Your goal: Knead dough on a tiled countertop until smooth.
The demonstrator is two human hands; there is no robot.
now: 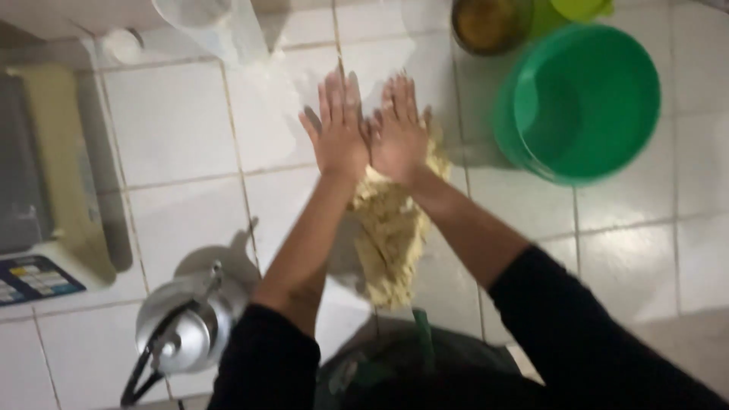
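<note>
A pale yellow, crumbly mass of dough (387, 235) lies on the white tiled surface (175, 129). My left hand (338, 129) and my right hand (399, 129) lie flat side by side, fingers stretched forward, with the heels of both palms pressing on the far end of the dough. Neither hand grips anything. Black sleeves cover both arms to the forearms.
A green plastic tub (581, 102) stands at the right. Behind it sits a dark bowl (486, 23) with yellowish contents. A metal kettle (186, 323) is at the lower left, a scale (34, 277) at the left edge and a clear plastic bag (220, 26) at the top.
</note>
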